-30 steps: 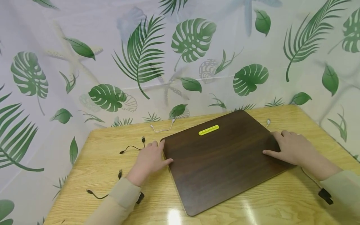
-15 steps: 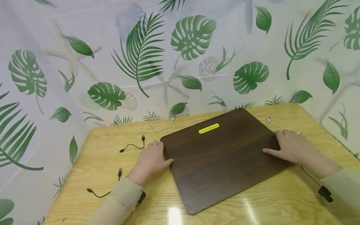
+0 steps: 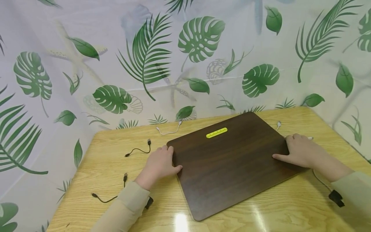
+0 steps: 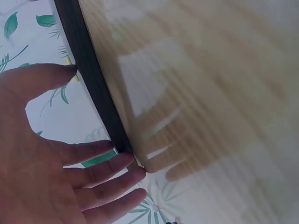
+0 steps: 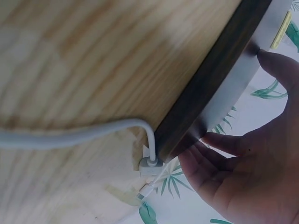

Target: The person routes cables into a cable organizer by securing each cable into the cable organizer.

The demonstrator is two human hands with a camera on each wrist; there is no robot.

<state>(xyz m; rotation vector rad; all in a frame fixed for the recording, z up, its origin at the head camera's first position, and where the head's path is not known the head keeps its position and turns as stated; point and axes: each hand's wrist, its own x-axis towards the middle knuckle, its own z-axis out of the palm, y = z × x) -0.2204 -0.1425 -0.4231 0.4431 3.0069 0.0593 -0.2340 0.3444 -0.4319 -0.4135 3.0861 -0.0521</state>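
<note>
A dark brown wood-grain board (image 3: 229, 164) lies at a slant on the light wooden table, and a yellow slotted strip (image 3: 216, 132) sits near its far edge. My left hand (image 3: 160, 163) touches the board's left edge near the far-left corner, thumb over the top surface and fingers extended along the side. At the right edge, my right hand (image 3: 302, 151) rests with its thumb on top and its fingertips against the side. In the right wrist view, a white cable plug (image 5: 150, 167) lies close beside the board's dark rim (image 5: 210, 79).
Short black USB cables (image 3: 138, 149) (image 3: 105, 199) lie on the left of the table (image 3: 162, 209). Behind the board is a white cable (image 3: 169, 132). A white plug (image 3: 279, 123) shows at the right, and a black plug (image 3: 336, 197) lies by the right sleeve. Leaf-patterned cloth (image 3: 200, 87) hangs behind.
The head view has shifted slightly. My left fingers sit a little lower along the board's edge, and a white plug tip now shows beyond my right hand. The board has hardly moved.
</note>
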